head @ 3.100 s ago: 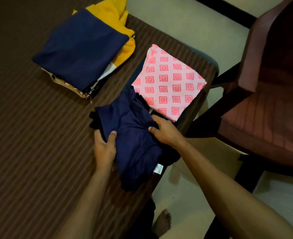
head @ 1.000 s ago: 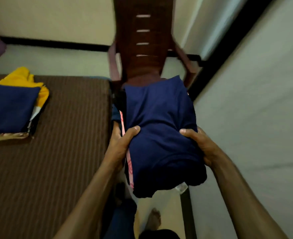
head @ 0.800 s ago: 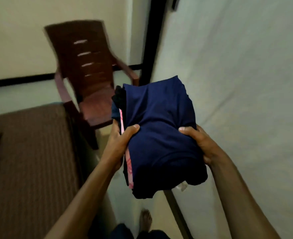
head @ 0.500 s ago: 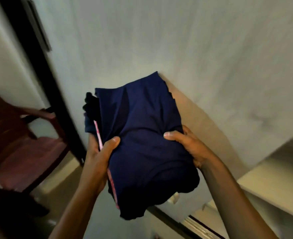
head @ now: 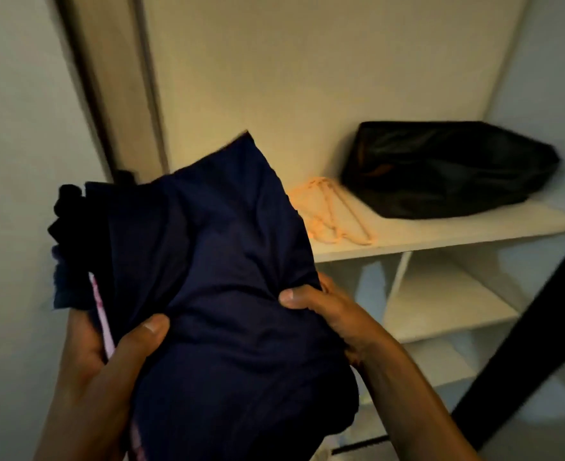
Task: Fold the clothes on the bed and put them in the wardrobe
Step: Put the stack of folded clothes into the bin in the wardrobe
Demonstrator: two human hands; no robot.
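I hold a stack of folded clothes [head: 214,281] in front of an open wardrobe. A navy garment lies on top; a thin pink edge of another piece [head: 100,314] shows at the stack's left side, with darker cloth beside it. My left hand [head: 108,354] grips the stack from the left, thumb on top. From the right, my right hand [head: 327,314] grips it, thumb pressed into the navy cloth. The stack hangs just left of and in front of the wardrobe's upper shelf [head: 441,232].
A black bag [head: 447,168] lies on the upper shelf at the right, with orange hangers [head: 331,211] beside it. Lower white shelves [head: 441,311] sit beneath. A wardrobe door edge [head: 118,94] stands at left, and a dark bar [head: 540,327] crosses the lower right.
I lifted the stack off the bed, turned past the chair and wall, and now face the open wardrobe shelves. Both hands keep the same grip.
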